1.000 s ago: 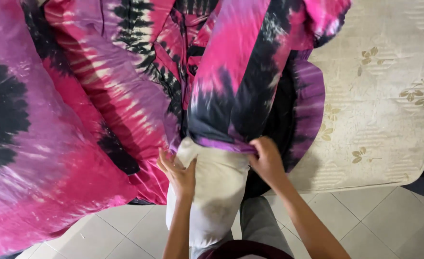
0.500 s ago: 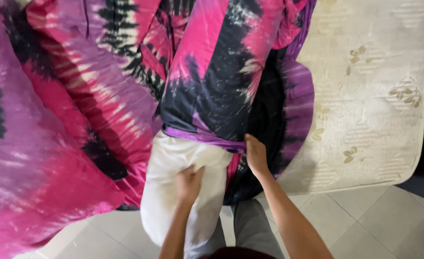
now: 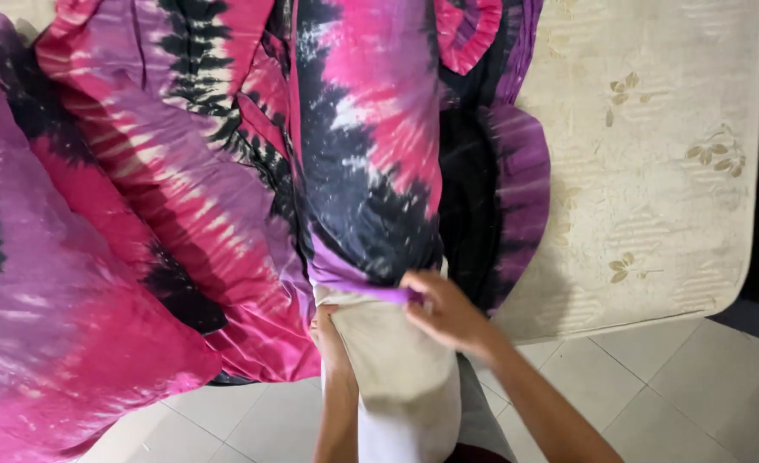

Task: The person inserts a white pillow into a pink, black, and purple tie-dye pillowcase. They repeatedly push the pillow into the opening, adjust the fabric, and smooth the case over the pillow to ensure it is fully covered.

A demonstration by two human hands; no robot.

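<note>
While my right hand (image 3: 448,313) pinches the purple hem of the pink-and-black tie-dye satin pillowcase (image 3: 371,171) and my left hand (image 3: 330,339) clasps the plain cream pillow (image 3: 397,369) standing half-covered against the pale quilted mattress (image 3: 654,171), I judge even pulling keeps fabric from bunching.

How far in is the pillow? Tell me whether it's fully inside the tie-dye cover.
Partly in. The pillow's pale lower end sticks out below the cover's purple hem, which the right hand grips; the left hand holds the pillow.
</note>
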